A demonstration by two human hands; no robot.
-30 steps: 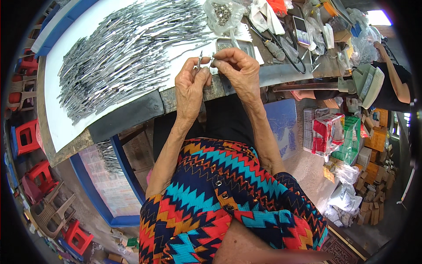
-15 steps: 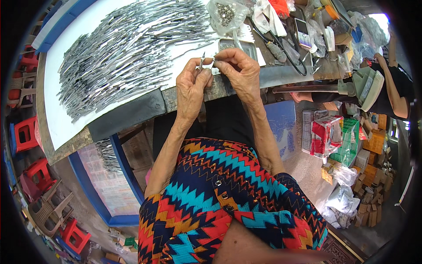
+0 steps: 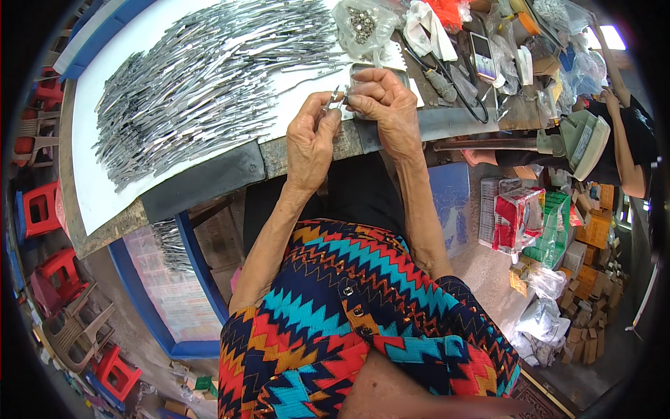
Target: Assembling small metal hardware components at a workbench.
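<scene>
Over the front edge of the table my left hand point(image 3: 311, 145) is closed, with thumb and fingers pinching a slim, pointed metal piece point(image 3: 333, 96). Close beside it, my right hand point(image 3: 395, 120) pinches at the upper part of this piece; whether a separate small part is between those fingertips is too small to tell. A broad heap of thin grey metal strips point(image 3: 202, 84) covers the white sheet point(image 3: 87, 199) to the left. Behind my right hand a small metal tray point(image 3: 403, 77) is partly hidden. A clear plastic bag point(image 3: 363, 28) of small round metal parts lies beyond it.
Right of the tray lie a black cable point(image 3: 469, 105), a phone point(image 3: 481, 52) and crumpled bags. A blue-framed tray point(image 3: 181, 279) stands below the table at left. At far right another person's arm point(image 3: 628, 150) shows. Red stools point(image 3: 42, 208) line the left.
My hands have shifted slightly to the right, and my right fingers have curled in closer around the metal piece, which now leans more. The other person's arm at right has moved a little.
</scene>
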